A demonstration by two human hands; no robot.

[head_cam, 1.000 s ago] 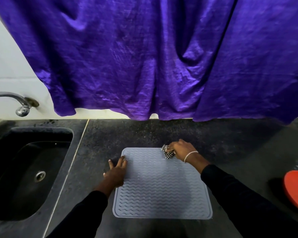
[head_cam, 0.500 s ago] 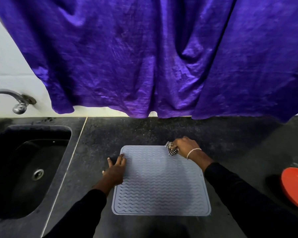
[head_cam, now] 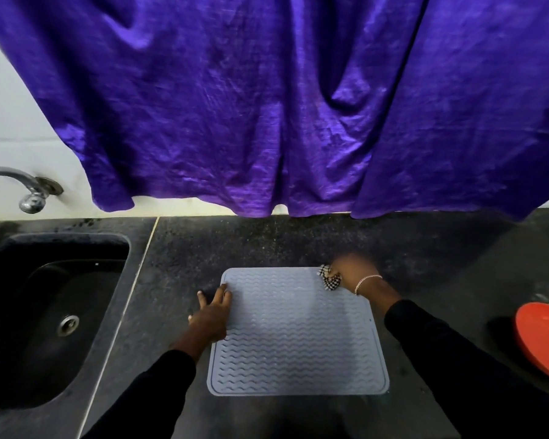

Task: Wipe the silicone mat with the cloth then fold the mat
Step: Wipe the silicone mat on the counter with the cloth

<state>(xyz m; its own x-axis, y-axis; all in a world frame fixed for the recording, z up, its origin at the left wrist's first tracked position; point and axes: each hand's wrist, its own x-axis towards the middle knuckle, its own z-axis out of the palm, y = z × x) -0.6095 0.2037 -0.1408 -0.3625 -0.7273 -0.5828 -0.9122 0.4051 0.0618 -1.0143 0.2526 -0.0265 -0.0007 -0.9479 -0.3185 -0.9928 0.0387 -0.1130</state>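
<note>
- The gray mat (head_cam: 298,331) lies flat on the dark counter (head_cam: 267,242), right in front of you.
- Your left hand (head_cam: 211,315) presses its left edge, fingers straight.
- Your right hand (head_cam: 354,272) squeezes the checked cloth (head_cam: 330,280) on the far right corner.

No words, numbers, labels or signs can be read on anything here.
</note>
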